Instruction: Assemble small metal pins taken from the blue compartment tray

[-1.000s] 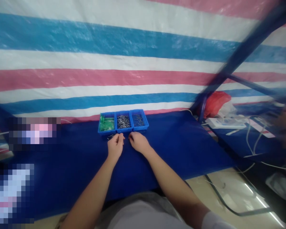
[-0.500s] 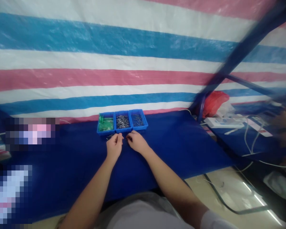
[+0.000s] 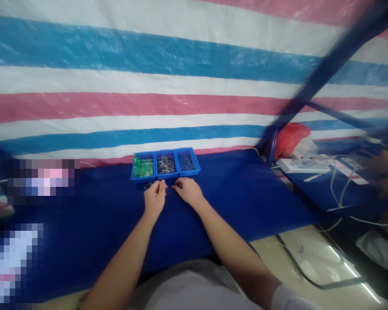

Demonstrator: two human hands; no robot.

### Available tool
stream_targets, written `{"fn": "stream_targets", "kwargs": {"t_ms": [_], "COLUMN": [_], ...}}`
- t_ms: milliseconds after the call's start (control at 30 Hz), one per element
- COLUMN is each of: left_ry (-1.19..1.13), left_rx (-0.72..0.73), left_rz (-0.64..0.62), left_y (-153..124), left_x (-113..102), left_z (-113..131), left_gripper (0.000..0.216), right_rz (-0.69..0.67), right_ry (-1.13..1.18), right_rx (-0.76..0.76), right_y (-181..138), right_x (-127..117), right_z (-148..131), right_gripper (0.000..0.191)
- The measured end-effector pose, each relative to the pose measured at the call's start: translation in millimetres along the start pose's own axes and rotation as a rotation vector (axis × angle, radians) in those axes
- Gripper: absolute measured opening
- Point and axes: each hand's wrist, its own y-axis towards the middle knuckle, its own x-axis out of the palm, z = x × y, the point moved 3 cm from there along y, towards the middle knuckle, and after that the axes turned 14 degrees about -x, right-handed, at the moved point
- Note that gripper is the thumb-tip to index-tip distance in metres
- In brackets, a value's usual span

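In the head view, my landmark is the middle bin (image 3: 167, 176), a blue tray full of short metal pieces (image 3: 166, 164). Just in front of it, my left hand (image 3: 154, 199) has its thumb and fingers drawn together, while my right hand (image 3: 189, 190), nearer the bin's right front corner, has its fingers curled inward. I cannot tell whether either grip pinches something small or is simply closed on itself; the fingertips are too tiny to read. The two hands are near each other but apart.

Left of the middle bin sits the green-filled bin (image 3: 142, 178); right of it, the bin of thin pieces (image 3: 190, 173). A few loose pieces (image 3: 148, 185) lie in front and to the left of the middle bin, partly behind my left hand, on the blue table (image 3: 239, 189).

My worry is those loose pieces: a sideways sweep of my left knuckles could scatter them. If I do hold something slender, too light a pinch could let it twist or drop. Pushing my wrists forward could also knock the middle bin and jostle its neighbours.
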Motion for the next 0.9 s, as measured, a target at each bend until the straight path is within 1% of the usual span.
{"fn": "stream_targets", "kwargs": {"t_ms": [133,233,300,433,533,667,900], "left_ry": [-0.010,-0.012,-0.006,-0.014,-0.022,-0.012,-0.030], "left_rx": [-0.006,0.007,0.010,-0.007,-0.027,-0.033,-0.049], "left_rz": [-0.006,-0.004,0.000,0.008,0.027,0.032,-0.012], "left_y": [0.6,0.6,0.3,0.6,2.4,4.0,3.5], "left_x": [0.5,0.2,-0.2,-0.4,-0.1,0.7,1.7], "left_z": [-1.2,-0.7,0.0,-0.8,-3.4,-5.1,-4.5], "left_gripper": [0.041,0.040,0.040,0.033,0.028,0.028,0.029], "right_rz": [-0.031,-0.013,0.012,0.102,0.143,0.196,0.294], "right_ry": [0.082,0.082,0.108,0.264,0.434,0.556,0.766], "right_rx": [-0.024,-0.052,-0.104,-0.245,-0.296,-0.281,-0.145], "right_y": [0.9,0.6,0.6,0.7,0.2,-0.3,2.6], "right_x": [-1.0,-1.3,-1.4,-3.2,-3.2,-1.0,8.2], "right_z": [5.0,4.1,0.3,-10.3,-16.3,-19.4,-10.6], "right_gripper": [0.009,0.004,0.005,0.008,0.010,0.012,0.021]}}
